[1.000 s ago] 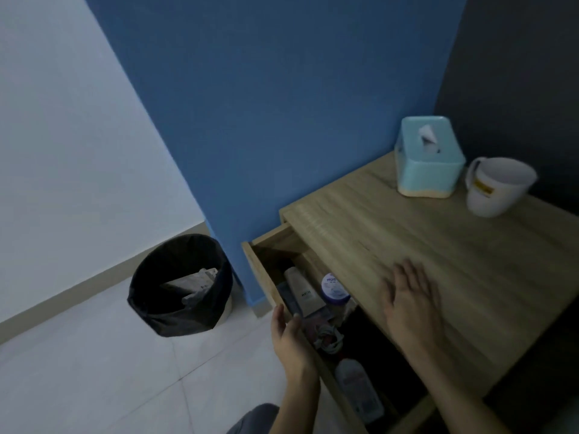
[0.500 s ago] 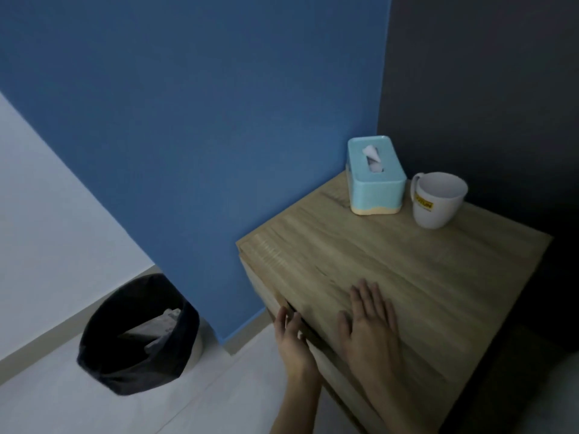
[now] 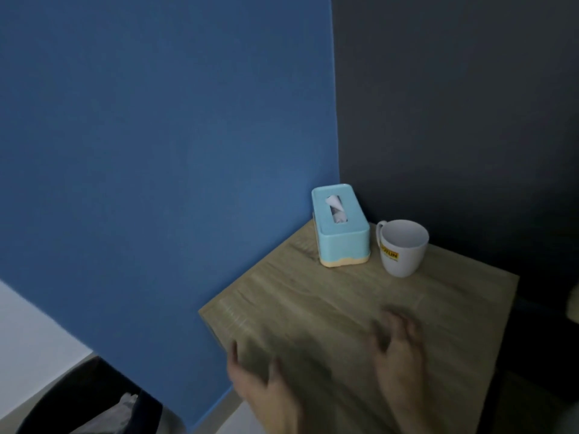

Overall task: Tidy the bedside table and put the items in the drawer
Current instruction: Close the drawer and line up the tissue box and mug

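The wooden bedside table (image 3: 313, 296) fills the lower right, seen from above; its drawer front is hidden below the top. At its back stand a light blue tissue box (image 3: 340, 227) and, to its right, a white mug (image 3: 402, 247) with a yellow label. My left hand (image 3: 263, 389) is at the table's front left edge, blurred, fingers spread and holding nothing. My right hand (image 3: 399, 349) hovers over or rests on the top near the front, blurred, fingers loosely spread and empty.
A blue wall (image 3: 156, 151) runs along the table's left side and a dark wall (image 3: 454, 104) stands behind it. A black bin (image 3: 94, 402) with pale rubbish in it sits on the floor at the lower left.
The drawer, open with items inside a second ago, has been pushed in. The view has tilted up and left. Both hands have lifted from the drawer front and the top, and blur with motion.
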A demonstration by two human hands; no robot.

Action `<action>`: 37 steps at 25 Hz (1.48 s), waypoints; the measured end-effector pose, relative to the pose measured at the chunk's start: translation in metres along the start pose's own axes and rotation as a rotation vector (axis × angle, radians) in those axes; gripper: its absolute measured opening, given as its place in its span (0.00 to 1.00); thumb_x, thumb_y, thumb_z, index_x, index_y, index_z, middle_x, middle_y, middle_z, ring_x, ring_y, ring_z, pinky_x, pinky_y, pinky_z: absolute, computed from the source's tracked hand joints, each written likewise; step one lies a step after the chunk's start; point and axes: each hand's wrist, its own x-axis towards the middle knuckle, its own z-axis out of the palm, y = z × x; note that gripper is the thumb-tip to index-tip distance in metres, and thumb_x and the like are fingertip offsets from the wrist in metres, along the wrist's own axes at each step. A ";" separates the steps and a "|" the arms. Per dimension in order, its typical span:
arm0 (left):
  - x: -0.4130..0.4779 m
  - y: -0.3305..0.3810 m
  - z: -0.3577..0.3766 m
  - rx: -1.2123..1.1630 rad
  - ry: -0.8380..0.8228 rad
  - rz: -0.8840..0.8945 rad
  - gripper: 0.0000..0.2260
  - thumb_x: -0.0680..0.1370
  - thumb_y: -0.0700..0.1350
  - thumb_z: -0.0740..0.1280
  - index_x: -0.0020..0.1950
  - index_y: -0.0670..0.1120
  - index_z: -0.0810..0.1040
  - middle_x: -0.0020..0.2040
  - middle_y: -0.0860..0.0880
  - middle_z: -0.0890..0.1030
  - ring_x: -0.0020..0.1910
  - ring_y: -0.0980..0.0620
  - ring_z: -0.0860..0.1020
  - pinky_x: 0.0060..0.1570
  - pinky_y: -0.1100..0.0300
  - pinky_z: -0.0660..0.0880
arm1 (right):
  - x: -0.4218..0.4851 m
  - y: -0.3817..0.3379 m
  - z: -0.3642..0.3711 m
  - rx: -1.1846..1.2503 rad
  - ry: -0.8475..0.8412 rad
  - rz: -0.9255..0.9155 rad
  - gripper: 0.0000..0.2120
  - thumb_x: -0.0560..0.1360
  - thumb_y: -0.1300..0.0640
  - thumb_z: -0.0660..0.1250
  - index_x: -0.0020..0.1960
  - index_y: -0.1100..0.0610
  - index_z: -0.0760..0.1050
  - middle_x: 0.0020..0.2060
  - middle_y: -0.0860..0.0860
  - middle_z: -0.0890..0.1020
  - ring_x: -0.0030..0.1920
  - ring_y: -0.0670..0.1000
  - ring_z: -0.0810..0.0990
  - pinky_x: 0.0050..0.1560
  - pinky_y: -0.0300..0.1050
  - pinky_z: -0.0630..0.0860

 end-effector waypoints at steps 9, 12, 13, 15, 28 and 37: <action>0.073 0.068 0.182 1.060 -0.856 0.801 0.35 0.70 0.29 0.58 0.73 0.55 0.59 0.79 0.52 0.48 0.77 0.47 0.45 0.72 0.47 0.55 | 0.113 0.011 -0.012 0.443 0.037 0.212 0.49 0.61 0.51 0.78 0.73 0.56 0.54 0.68 0.57 0.67 0.66 0.57 0.69 0.62 0.51 0.69; 0.100 0.059 0.210 1.234 -1.011 0.704 0.34 0.73 0.29 0.56 0.74 0.56 0.57 0.79 0.49 0.46 0.77 0.42 0.49 0.73 0.49 0.55 | 0.133 0.007 0.002 0.425 0.103 0.173 0.50 0.58 0.49 0.79 0.72 0.56 0.55 0.65 0.56 0.70 0.62 0.57 0.72 0.57 0.52 0.73; 0.105 0.054 0.214 1.242 -1.019 0.712 0.34 0.73 0.29 0.56 0.75 0.55 0.56 0.79 0.48 0.46 0.76 0.42 0.54 0.72 0.51 0.58 | 0.138 0.008 0.005 0.417 0.114 0.176 0.50 0.58 0.49 0.79 0.71 0.55 0.56 0.65 0.56 0.71 0.62 0.57 0.73 0.56 0.52 0.74; 0.109 0.044 0.220 1.264 -0.999 0.777 0.34 0.75 0.31 0.59 0.75 0.56 0.54 0.79 0.48 0.47 0.73 0.41 0.59 0.70 0.52 0.60 | 0.145 0.014 0.008 0.394 0.121 0.163 0.47 0.59 0.50 0.79 0.70 0.56 0.58 0.63 0.56 0.73 0.60 0.57 0.74 0.53 0.50 0.75; 0.069 0.037 0.294 1.315 -0.846 0.885 0.32 0.75 0.49 0.68 0.74 0.52 0.55 0.71 0.40 0.57 0.64 0.37 0.66 0.63 0.46 0.66 | 0.190 0.058 -0.015 0.479 0.156 0.101 0.44 0.58 0.58 0.80 0.68 0.59 0.61 0.64 0.58 0.72 0.62 0.57 0.73 0.56 0.46 0.70; 0.065 0.034 0.315 1.326 -0.814 0.882 0.30 0.75 0.50 0.67 0.73 0.51 0.57 0.70 0.41 0.59 0.64 0.39 0.66 0.58 0.45 0.71 | 0.214 0.066 0.003 0.388 0.084 0.051 0.42 0.61 0.49 0.77 0.69 0.55 0.61 0.62 0.59 0.75 0.59 0.58 0.76 0.55 0.51 0.75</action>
